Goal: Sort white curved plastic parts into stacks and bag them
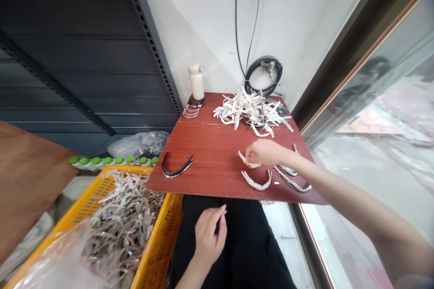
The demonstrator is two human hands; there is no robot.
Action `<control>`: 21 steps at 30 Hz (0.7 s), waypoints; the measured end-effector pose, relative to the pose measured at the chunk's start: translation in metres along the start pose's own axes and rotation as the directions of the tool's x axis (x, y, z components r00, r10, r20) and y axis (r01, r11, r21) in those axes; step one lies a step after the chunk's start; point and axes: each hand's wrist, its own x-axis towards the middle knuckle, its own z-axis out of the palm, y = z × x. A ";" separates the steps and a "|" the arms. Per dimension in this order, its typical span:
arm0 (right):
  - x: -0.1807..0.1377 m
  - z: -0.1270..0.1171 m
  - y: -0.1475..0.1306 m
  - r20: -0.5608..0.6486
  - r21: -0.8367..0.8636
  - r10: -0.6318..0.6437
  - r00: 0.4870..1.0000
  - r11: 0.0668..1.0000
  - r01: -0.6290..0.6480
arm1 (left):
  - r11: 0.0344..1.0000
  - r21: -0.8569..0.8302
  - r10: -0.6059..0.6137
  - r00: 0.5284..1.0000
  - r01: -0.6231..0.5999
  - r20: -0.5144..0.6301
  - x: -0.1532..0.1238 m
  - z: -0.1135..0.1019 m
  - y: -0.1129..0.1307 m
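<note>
My right hand [264,151] is closed on one end of a white curved strip [244,160] low over the red-brown table [210,144]. Just below it lies a white U-shaped strip [257,184]. Dark and white curved strips [293,179] lie beside my right wrist, partly covered by the forearm. Over my lap is my left hand [210,231], thumb and fingertips drawn together, with nothing visible in it. A black curved strip [176,173] lies apart at the table's left front.
A tangled pile of white strips [247,110] sits at the back of the table. A cream bottle-like object [195,82] stands in the back left corner, by stacked curved strips [191,110]. A yellow basket [159,226] full of strips is at left; a cable coil [249,86] is by the wall.
</note>
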 end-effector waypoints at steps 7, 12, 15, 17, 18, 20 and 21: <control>-0.023 0.028 -0.005 0.065 0.038 -0.022 0.998 0.999 0.019 | 0.972 0.076 0.211 0.967 -0.224 0.143 0.037 0.024 0.035; -0.017 0.018 0.020 -0.068 -0.004 0.035 0.997 0.999 -0.035 | 0.965 0.080 0.227 0.948 -0.250 0.223 0.070 0.047 0.049; -0.001 0.011 0.044 -0.295 -0.077 0.164 0.941 0.978 -0.195 | 0.975 0.082 0.179 0.953 -0.205 0.243 0.079 0.058 0.051; 0.011 0.012 0.057 -0.405 -0.171 0.183 0.896 0.947 -0.271 | 0.979 0.097 0.150 0.955 -0.180 0.255 0.081 0.063 0.050; 0.017 0.014 0.061 -0.434 -0.216 0.179 0.883 0.931 -0.295 | 0.979 0.107 0.142 0.956 -0.174 0.256 0.081 0.066 0.049; 0.027 0.021 0.067 -0.446 -0.271 0.175 0.878 0.908 -0.319 | 0.976 0.126 0.143 0.959 -0.178 0.246 0.079 0.070 0.047; 0.031 0.024 0.068 -0.441 -0.280 0.174 0.880 0.905 -0.320 | 0.974 0.134 0.148 0.960 -0.183 0.236 0.077 0.072 0.046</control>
